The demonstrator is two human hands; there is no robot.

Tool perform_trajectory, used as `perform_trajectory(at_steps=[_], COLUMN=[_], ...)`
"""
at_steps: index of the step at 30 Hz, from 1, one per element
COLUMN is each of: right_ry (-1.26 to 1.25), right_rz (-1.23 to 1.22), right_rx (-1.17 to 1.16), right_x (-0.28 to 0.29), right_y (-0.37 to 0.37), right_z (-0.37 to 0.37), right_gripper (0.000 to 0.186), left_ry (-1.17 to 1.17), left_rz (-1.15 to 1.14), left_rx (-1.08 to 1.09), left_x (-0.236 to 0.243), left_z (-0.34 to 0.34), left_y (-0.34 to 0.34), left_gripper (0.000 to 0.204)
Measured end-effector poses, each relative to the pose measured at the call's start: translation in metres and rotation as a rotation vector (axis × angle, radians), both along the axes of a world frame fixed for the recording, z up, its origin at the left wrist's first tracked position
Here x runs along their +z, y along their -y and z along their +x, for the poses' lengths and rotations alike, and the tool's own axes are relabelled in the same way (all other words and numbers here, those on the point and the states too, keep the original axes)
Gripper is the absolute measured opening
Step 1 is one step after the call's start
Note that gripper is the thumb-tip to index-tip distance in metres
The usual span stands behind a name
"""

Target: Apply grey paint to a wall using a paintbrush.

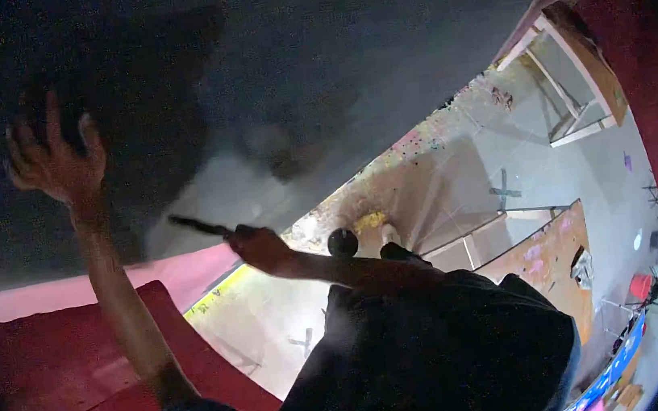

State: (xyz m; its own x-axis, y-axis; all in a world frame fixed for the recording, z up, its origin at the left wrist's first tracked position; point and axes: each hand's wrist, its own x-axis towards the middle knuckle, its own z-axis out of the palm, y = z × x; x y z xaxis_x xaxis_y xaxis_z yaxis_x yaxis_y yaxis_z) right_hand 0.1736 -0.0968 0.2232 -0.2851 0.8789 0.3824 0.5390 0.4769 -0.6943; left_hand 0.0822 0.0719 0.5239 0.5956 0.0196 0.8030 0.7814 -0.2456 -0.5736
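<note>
My left hand point(57, 159) is raised at the left, fingers spread, against a dark grey surface point(280, 57). Whether the palm touches that surface I cannot tell. Lower and nearer the middle, my right hand point(257, 250) is closed around a slim dark stick-like tool point(195, 223). Its far end points up and left toward the dark surface, and its exact kind is too dim to make out. A paler patch point(218, 190) shows on the surface behind the tool.
Paint spots mark the pale floor point(440, 185). A round black object point(342, 242) lies near my feet. Dark red cloth or panelling point(64, 374) fills the lower left. To the right are a wooden frame point(574, 80), a paint-stained board point(549, 253) and a red bucket point(641, 286).
</note>
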Motion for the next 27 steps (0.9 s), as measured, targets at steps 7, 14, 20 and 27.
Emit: perform_trajectory(at_steps=[7,14,20,27], right_ry=[-0.025,0.013,0.0,-0.203], right_rz=[0.103,0.235,0.214,0.228], right_rx=[-0.354,-0.75,-1.139,-0.852], right_x=[-0.06,-0.012,-0.002,-0.006], right_y=[-0.065,-0.075,-0.074,-0.075], right_z=[0.127,0.338,0.398,0.189], right_gripper=[0.019,0.022,0.022,0.023], left_ry=[0.037,0.084,-0.123,0.099], left_rz=[0.015,0.026,0.01,-0.154], left_rx=[-0.007,-0.004,0.506,0.195], left_x=[0.002,0.001,0.002,-0.019], left_z=[-0.011,-0.024,-0.033,-0.05], left_y=[0.009,0.008,0.013,0.02], left_gripper=[0.046,0.048,0.05,0.054])
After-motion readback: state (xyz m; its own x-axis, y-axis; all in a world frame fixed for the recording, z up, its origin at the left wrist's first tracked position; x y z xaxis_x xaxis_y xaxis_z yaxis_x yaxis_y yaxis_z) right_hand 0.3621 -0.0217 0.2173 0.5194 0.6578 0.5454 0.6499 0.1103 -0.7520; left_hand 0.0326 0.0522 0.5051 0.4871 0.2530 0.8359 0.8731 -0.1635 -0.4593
